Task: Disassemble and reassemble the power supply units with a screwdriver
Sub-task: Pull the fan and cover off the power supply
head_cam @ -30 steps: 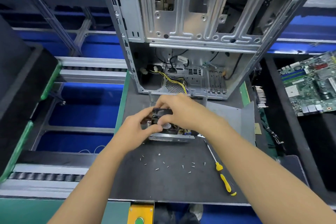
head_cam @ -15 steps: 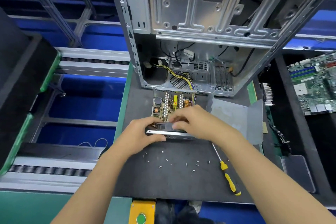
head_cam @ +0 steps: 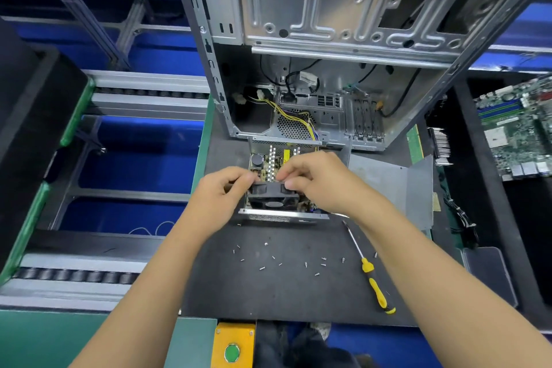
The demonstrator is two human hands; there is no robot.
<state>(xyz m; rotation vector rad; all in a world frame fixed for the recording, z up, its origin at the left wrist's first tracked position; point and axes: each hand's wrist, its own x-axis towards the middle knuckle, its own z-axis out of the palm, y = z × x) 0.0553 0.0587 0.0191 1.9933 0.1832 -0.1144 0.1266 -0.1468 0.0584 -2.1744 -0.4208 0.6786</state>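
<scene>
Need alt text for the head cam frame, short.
Both hands, left and right, grip a black fan over an opened power supply unit before an empty computer case. Loose screws and a yellow-handled screwdriver lie nearby.

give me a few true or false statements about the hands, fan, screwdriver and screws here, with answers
1. Both hands, left and right, hold the black fan. True.
2. The right hand holds the screwdriver. False: it lies on the mat, right of the screws.
3. The power supply has its cover on. False: its circuit board is exposed.
4. Loose screws lie scattered on the mat nearer the person than the power supply. True.
5. The motherboard sits inside the case. False: it lies outside, to the right.
</scene>
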